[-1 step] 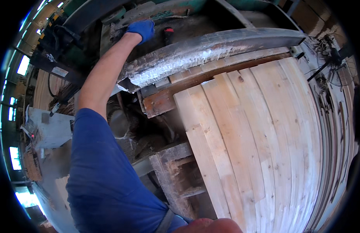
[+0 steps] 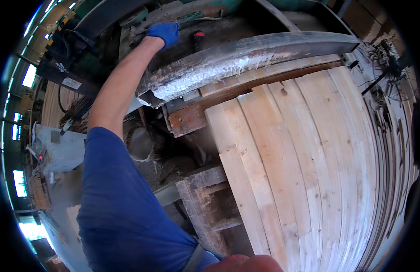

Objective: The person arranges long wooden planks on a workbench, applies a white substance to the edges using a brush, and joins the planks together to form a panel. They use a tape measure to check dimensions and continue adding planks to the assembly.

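My left hand point(image 2: 163, 34), in a blue glove, reaches far forward over a dusty machine bed. Its fingers look curled closed, but what they grip, if anything, is hidden under the glove. A thin, crooked rod point(image 2: 204, 19) runs to the right just beyond the glove. Right of my hand stands a black handle with a red top point(image 2: 198, 40). Nearer to me lies a curved-looking metal beam point(image 2: 210, 75), its face crusted with white residue. My right hand is out of view.
A wide panel of pale wooden boards point(image 2: 287, 154) fills the right side. Left of it are a rusty metal bar point(image 2: 187, 122) and a worn block-like frame point(image 2: 198, 199) beside a dark recess. A fan point(image 2: 393, 84) stands far right, a grey box point(image 2: 62, 149) left.
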A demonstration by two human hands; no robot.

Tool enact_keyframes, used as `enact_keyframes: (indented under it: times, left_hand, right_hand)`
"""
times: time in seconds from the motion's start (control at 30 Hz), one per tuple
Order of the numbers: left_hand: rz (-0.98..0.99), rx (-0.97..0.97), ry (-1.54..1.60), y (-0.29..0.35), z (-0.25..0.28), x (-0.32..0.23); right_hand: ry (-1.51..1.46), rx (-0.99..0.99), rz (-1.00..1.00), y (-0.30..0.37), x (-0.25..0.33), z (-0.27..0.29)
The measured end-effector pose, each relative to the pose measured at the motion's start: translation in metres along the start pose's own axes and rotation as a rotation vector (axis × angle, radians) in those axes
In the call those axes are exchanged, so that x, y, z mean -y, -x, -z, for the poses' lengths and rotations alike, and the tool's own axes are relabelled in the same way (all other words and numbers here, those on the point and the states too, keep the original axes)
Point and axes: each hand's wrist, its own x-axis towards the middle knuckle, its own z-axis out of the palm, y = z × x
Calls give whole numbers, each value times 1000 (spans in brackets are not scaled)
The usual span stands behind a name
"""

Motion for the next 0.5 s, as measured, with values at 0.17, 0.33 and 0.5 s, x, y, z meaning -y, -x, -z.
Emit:
enact_keyframes:
  times: [0.17, 0.33, 0.5]
  left_hand:
    - [-37, 60, -41, 10, -15, 36]
    - [-59, 180, -53, -4, -16, 19]
    - [-45, 148, -77, -1, -34, 23]
  right_hand:
    - [-323, 106, -80, -11, -3, 5]
    - [-306, 120, -99, 18, 5, 1]
    - [-47, -18, 32, 3, -12, 7]
